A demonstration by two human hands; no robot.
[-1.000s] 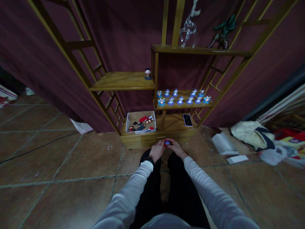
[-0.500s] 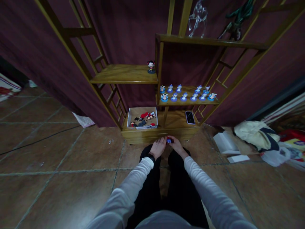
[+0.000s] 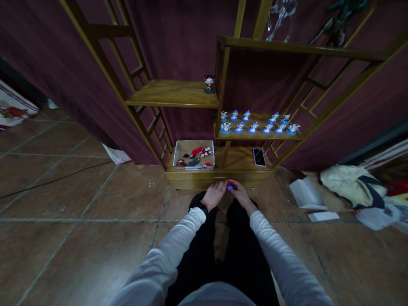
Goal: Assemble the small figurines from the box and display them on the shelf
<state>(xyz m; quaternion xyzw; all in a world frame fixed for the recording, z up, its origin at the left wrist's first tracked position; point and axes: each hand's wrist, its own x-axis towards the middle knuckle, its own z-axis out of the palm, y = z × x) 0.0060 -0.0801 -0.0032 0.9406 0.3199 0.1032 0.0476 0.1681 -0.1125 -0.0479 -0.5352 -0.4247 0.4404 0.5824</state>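
My left hand [image 3: 214,195] and my right hand [image 3: 239,192] meet in front of the cabinet's drawer, fingers closed on one small red and purple-blue figurine [image 3: 230,187]. Fingers cover most of it, so its shape is hard to make out. Just beyond, a shallow cardboard box [image 3: 179,154] on the bottom shelf holds several loose red, black and grey figurine pieces [image 3: 194,161]. One figurine with black hair buns [image 3: 209,84] stands upright at the right end of the left shelf. Two rows of small blue and white figurines [image 3: 253,127] stand on the right shelf.
A phone [image 3: 259,157] lies on the bottom shelf [image 3: 237,159] of the wooden cabinet. Above are a clear horse figure [image 3: 282,19] and a dark green statue [image 3: 339,23]. On the right floor lie white boxes [image 3: 307,193], a cream bag [image 3: 352,185] and plastic bags [image 3: 376,214].
The view has shifted a little, so the cabinet appears slightly further right and larger. Both hands still hold the figurine, and more of its red part shows now.
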